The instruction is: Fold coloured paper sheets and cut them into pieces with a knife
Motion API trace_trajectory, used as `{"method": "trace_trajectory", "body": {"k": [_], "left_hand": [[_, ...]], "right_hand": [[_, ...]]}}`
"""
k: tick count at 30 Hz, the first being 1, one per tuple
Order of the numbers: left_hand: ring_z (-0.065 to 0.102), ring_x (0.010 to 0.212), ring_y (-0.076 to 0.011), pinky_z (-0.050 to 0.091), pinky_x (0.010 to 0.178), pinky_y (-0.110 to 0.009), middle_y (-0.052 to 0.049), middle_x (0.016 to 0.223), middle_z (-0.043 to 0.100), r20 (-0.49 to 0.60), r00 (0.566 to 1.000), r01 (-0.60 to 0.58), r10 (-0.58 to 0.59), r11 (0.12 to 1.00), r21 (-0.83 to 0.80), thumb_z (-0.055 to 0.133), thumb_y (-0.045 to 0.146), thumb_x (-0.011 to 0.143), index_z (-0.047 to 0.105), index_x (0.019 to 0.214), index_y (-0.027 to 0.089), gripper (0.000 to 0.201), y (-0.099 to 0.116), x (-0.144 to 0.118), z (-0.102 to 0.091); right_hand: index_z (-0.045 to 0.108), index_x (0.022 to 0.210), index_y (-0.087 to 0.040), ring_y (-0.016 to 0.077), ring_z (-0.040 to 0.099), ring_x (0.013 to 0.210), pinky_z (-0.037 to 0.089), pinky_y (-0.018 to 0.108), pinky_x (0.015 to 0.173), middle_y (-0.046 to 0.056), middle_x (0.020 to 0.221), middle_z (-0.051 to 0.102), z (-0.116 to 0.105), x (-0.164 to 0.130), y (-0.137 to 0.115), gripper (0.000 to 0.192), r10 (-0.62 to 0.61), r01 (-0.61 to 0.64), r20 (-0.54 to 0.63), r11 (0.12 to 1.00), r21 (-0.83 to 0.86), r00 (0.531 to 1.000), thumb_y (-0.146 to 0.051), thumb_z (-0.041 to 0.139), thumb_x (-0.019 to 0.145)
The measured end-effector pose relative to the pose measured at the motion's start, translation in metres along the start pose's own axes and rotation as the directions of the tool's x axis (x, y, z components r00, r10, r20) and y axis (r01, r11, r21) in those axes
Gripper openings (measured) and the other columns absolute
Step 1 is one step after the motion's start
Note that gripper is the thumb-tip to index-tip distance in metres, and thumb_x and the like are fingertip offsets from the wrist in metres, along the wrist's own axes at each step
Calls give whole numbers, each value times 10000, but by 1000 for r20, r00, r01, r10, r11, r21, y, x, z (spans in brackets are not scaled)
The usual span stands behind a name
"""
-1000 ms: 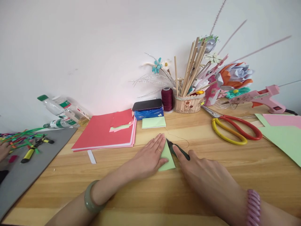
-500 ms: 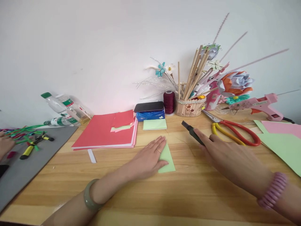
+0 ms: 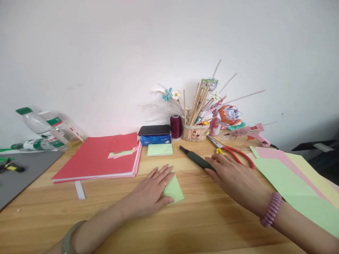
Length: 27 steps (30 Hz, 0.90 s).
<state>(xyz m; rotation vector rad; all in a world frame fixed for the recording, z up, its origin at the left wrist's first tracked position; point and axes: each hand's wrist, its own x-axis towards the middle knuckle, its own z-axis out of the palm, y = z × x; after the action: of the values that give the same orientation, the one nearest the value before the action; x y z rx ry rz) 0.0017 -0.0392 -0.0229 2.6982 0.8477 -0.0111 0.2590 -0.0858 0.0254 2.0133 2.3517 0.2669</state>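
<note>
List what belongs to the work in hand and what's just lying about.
In use:
pale green paper piece, under the left hand
dark green-handled tool, in the right hand

Apparently lying about:
red-and-yellow-handled metal scissors
pink plastic glue gun
maroon thread spool
black phone on a blue packet

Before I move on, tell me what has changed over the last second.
The right hand, still on the dark-handled tool, has carried it rightward, away from the green paper. The camera view has swung right. The left hand stays flat on the paper.

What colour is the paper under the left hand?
Light green flat paper piece, clearest in the head view.
</note>
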Motion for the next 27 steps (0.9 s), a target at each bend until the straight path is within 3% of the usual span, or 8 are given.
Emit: {"method": "trace_trajectory", "body": {"k": [3, 6, 10, 15, 18, 22, 27], "left_hand": [[1, 1382, -257, 111, 1110, -493, -88, 1506, 21, -32, 999, 21, -20, 1000, 18, 358, 513, 908, 172, 1436, 192, 645, 0, 0, 3], [46, 1384, -249, 120, 1113, -488, -77, 1502, 123, -71, 997, 40, -40, 999, 0, 357, 487, 917, 203, 1430, 200, 608, -2, 0, 7], [168, 1371, -219, 215, 1104, -433, -72, 1496, 176, -158, 981, 104, -115, 991, -78, 359, 397, 933, 236, 1419, 204, 537, -8, 1, 13], [190, 1363, -265, 234, 1084, -481, -107, 1470, 256, -340, 909, 191, -239, 967, -168, 485, 371, 872, 240, 1413, 196, 620, -23, 0, 24], [239, 1347, -278, 262, 1067, -489, -115, 1447, 308, -333, 897, 211, -291, 943, -256, 504, 360, 856, 286, 1395, 200, 604, -31, 0, 28], [329, 1306, -254, 292, 1063, -447, -87, 1399, 387, -341, 895, 157, -288, 919, -363, 531, 280, 830, 362, 1352, 238, 551, -31, 1, 25], [397, 1240, -243, 326, 1046, -427, -81, 1310, 455, -327, 909, 118, -258, 913, -392, 561, 212, 789, 438, 1300, 250, 527, -25, 1, 18]], "right_hand": [[600, 1047, -170, 232, 588, 910, 459, 330, 643, 106, 1002, 603, 1, -5, 10, 286, -11, 10, 14, 999, 34, 1000, -277, 368, 919], [615, 1015, -182, 214, 607, 845, 467, 322, 630, 86, 937, 626, 2, -3, 7, 275, -55, 53, 20, 994, 92, 998, -262, 371, 917], [573, 1105, -139, 218, 584, 936, 480, 342, 739, 109, 1005, 625, 2, 7, -22, 288, -137, 137, -12, 974, 180, 990, -263, 408, 904], [501, 1203, -155, 232, 514, 1089, 425, 451, 879, 103, 1185, 554, 16, 21, -67, 393, -171, 181, -62, 951, 249, 983, -365, 497, 871], [468, 1250, -172, 268, 434, 1191, 375, 505, 934, 117, 1317, 461, 32, 23, -85, 475, -231, 244, -77, 926, 288, 970, -428, 511, 851], [404, 1309, -139, 253, 370, 1249, 337, 468, 988, 130, 1359, 424, 44, 22, -95, 464, -306, 319, -91, 886, 337, 948, -317, 471, 886], [335, 1352, -55, 227, 327, 1275, 297, 339, 1037, 156, 1394, 383, 31, 20, -94, 583, -339, 317, -13, 865, 389, 941, -268, 523, 843]]}}
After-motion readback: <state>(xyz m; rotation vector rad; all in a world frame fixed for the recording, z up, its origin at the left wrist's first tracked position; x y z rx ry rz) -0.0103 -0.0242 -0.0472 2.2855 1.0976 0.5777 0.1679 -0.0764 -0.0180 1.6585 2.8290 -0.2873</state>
